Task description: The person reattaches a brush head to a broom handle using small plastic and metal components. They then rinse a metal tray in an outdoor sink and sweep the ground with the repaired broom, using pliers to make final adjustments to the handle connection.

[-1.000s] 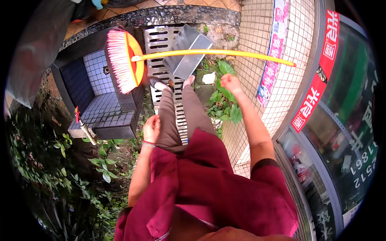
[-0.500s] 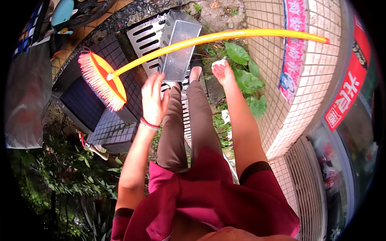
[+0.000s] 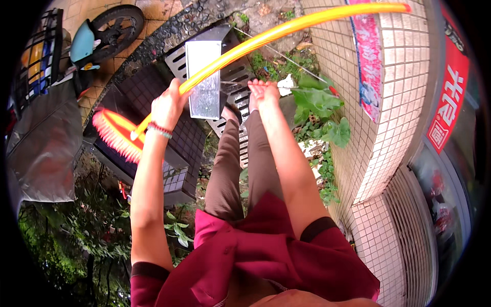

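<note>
My left hand (image 3: 169,105) is closed around the yellow handle of a broom (image 3: 286,26), close to its head. The orange broom head with pink bristles (image 3: 120,134) sits at the left, partly hidden by my wrist. The handle slants up to the right, passing in front of a grey metal dustpan (image 3: 205,97) on the ground. Right of the dustpan is my right hand (image 3: 265,94), fingers mostly straight and close together. A crumpled white tissue (image 3: 285,85) shows at its thumb side and appears held there, though the grip is partly hidden.
A metal drain grate (image 3: 176,64) lies under the dustpan. Left stand a dark tiled block (image 3: 148,82) and a parked bike with a blue fender (image 3: 82,41). Leafy plants (image 3: 317,102) and a thin rod (image 3: 302,66) lie near a tiled wall (image 3: 388,92) on the right.
My left hand has moved left and closed on the broom handle. My right hand has moved slightly left and turned. The dustpan and broom appear shifted as the view moved.
</note>
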Demonstrator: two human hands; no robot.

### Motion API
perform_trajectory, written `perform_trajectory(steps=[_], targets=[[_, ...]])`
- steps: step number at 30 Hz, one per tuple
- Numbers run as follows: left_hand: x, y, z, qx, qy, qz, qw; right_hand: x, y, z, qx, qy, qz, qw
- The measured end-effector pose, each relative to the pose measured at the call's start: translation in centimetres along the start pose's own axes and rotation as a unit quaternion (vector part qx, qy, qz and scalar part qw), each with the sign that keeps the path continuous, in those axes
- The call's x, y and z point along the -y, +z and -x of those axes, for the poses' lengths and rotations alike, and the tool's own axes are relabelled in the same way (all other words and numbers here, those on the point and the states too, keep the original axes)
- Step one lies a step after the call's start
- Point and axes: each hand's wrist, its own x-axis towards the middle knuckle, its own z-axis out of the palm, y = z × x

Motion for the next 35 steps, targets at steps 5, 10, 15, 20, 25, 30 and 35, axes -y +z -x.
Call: perform_trajectory(steps=[5,10,15,20,25,30,35], targets=[[1.5,-8.8,7.2,-0.061,-0.057,-0.004,0.997,-0.2,2.7,12.1,0.075,-0.077,0.032,0.994],[2.4,-15.1,16.7,-0.107,-0.119,0.063,0.985,1.1,6.2,27.4,0.244,-0.159,0.118,0.949],[4.4,-18.4,23.6,-0.173,-0.137,0.134,0.966,4.6,11.9,30.9,0.251,-0.194,0.260,0.912],[6.3,-20.9,27.6,-0.237,-0.145,0.219,0.935,5.4,20.9,39.7,0.329,-0.269,0.425,0.799],[7.8,-23.6,27.3,-0.258,-0.185,0.261,0.912,8.7,29.6,43.5,0.391,-0.346,0.427,0.738],[9.7,-25.4,22.3,-0.267,-0.224,0.283,0.894,13.2,39.5,47.6,0.391,-0.387,0.372,0.748],[14.7,-22.4,15.4,-0.276,-0.272,0.284,0.877,13.8,52.5,46.9,0.422,-0.334,0.439,0.720]])
